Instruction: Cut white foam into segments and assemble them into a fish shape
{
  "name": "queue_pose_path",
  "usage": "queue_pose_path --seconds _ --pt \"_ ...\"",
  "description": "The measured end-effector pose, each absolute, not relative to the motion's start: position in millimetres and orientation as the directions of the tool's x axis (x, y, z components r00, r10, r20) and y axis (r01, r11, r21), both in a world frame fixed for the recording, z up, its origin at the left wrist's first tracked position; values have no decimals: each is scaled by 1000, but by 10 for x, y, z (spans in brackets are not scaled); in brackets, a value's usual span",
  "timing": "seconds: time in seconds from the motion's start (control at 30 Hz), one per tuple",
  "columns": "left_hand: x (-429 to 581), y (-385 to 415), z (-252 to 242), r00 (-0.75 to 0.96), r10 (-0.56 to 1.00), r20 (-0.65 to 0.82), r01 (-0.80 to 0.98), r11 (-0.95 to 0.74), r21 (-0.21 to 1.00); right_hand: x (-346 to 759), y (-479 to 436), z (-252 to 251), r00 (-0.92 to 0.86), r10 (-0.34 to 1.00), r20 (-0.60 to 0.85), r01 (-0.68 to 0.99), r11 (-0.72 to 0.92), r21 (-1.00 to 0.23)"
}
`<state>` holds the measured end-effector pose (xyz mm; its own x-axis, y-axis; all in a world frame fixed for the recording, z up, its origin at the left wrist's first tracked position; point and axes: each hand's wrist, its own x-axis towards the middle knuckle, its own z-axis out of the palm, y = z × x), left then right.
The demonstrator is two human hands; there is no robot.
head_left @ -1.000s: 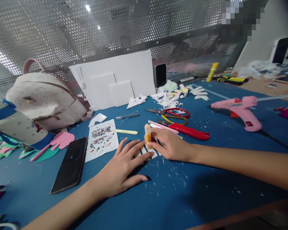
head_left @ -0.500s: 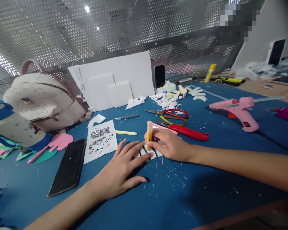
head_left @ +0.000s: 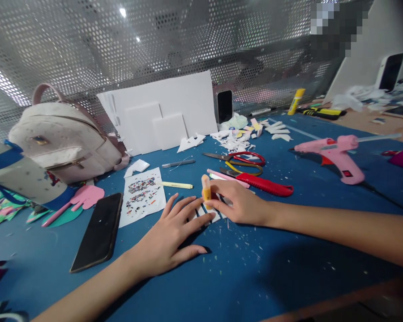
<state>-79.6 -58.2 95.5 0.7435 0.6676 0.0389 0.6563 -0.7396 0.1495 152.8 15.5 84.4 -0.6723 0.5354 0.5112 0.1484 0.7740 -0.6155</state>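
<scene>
My left hand (head_left: 174, 235) lies flat on the blue table, palm down with fingers spread. Its fingertips rest on small white pieces (head_left: 214, 218) separated by dark gaps. Just right of it, my right hand (head_left: 237, 201) is closed around a thick yellow-orange marker (head_left: 206, 191). The marker stands nearly upright, leaning a little to the left, with its lower end down at the white pieces. My fingers partly hide that end. Behind my right hand lie a red-handled cutter (head_left: 268, 185), a pink pen (head_left: 228, 177) and red-handled scissors (head_left: 240, 157).
A black phone (head_left: 99, 235) and a white sheet with colourful specks (head_left: 146, 208) lie to the left. A pale yellow pen (head_left: 177, 184) touches the sheet. Behind stand a backpack (head_left: 67, 134) and white boards (head_left: 188, 96). A pink glue gun (head_left: 339, 152) with a cord lies right.
The marker's top has tipped slightly to the left and lower in my right hand. My left hand stays in place. The whole view has shifted slightly.
</scene>
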Motion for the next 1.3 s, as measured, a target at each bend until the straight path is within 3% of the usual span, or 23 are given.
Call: queue_pose_path --seconds 0.37,0.9,1.17,1.3 --pt "-816 -603 955 731 683 0 675 -723 145 1559 180 872 -545 668 506 131 664 -736" --pt "-799 -580 958 747 663 56 649 -744 159 1540 156 825 -693 477 541 120 816 -565" --pt "-810 -598 964 733 680 22 669 -726 157 1584 182 866 -567 613 550 165 739 -653" --pt "-811 -594 954 736 677 20 667 -729 153 1577 174 879 -572 609 550 148 736 -660"
